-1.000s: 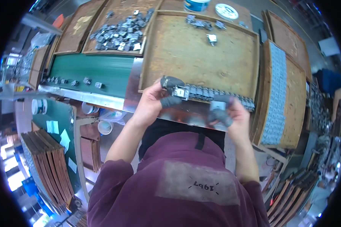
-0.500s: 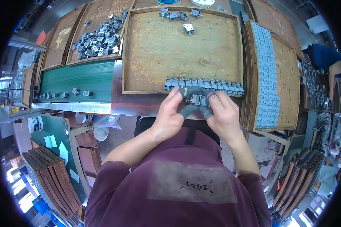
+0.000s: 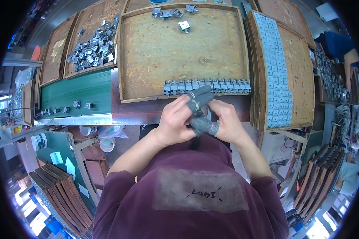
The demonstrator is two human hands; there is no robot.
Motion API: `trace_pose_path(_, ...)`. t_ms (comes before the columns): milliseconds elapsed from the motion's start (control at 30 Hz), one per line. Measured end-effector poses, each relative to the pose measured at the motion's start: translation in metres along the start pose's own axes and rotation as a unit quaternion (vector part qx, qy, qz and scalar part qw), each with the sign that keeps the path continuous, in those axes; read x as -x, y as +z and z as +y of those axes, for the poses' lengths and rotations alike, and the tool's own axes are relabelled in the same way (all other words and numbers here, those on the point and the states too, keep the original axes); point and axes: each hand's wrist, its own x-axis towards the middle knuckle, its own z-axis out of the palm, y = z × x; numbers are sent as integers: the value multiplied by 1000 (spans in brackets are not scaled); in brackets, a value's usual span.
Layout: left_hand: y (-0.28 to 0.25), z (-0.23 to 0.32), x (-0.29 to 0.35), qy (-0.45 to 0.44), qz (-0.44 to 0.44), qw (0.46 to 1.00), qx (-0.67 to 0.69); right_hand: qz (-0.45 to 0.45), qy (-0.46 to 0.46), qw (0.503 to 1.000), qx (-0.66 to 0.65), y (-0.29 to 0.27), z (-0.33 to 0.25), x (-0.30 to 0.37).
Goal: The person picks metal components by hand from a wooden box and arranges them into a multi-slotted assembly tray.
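Can see left hand and right hand cupped close together, nearly closed; cannot tell on what (too much hidden in there). Would expect metal blocks, lined along the near edge of the wooden tray, to handle stiff, light, perhaps slick; pinch across flat sides.

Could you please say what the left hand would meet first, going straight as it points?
The left hand would probably meet the row of metal parts at the tray's near edge, though depth is unclear.

A row of parts lies inside the tray, right of the belt.
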Motion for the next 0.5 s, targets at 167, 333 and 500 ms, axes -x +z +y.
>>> trace_pose_path(167, 10, 3, -3, 34, 25, 999, -8, 44, -13, 999, 17, -5, -5, 10)
trace_pose_path(333, -9, -18, -2, -74, -51, 991, -97, 54, 20, 995, 83, -54, 22, 14)
trace_pose_path(500, -75, -83, 20, -368, -28, 923, -114, 446, 164, 776, 416, -192, 103, 69)
